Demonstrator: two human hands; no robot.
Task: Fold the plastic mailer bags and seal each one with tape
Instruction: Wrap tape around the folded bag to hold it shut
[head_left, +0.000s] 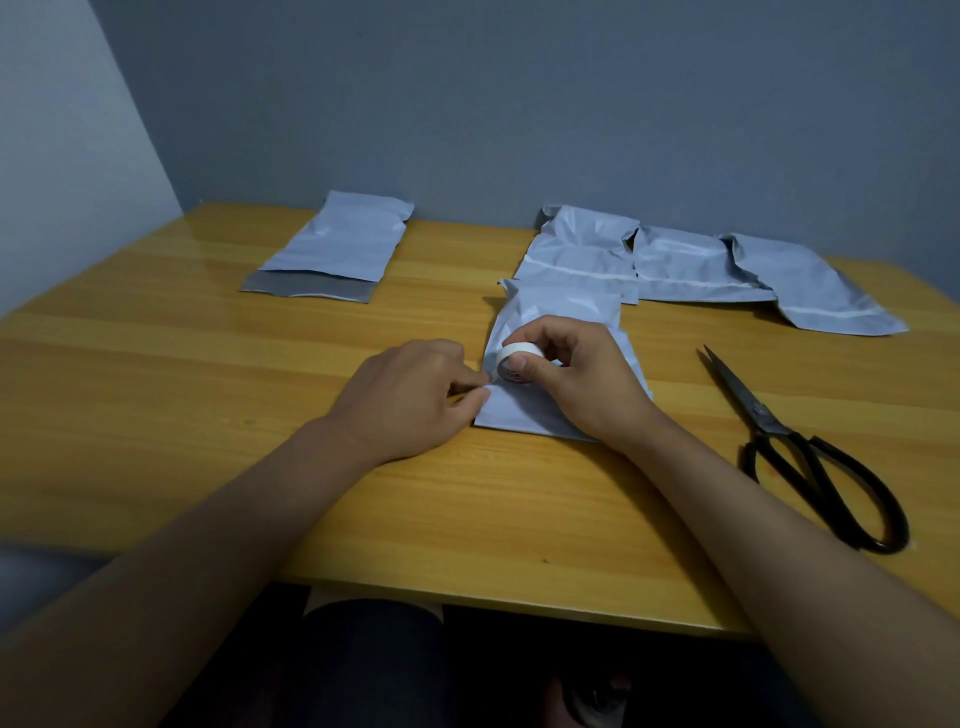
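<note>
Against a grey wall, a wooden bench (208, 374) carries a folded mailer bag (561, 317); the right hand (582, 379) has its grip curled around a tape roll (511, 361) while the left hand (410, 395) pinches the tape's end; scissors (800, 447) lie nearby.

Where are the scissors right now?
In the head view the black scissors lie flat on the wooden table, on the person's right, just beyond the right hand, with the blades pointing toward the row of mailer bags by the wall.
</note>
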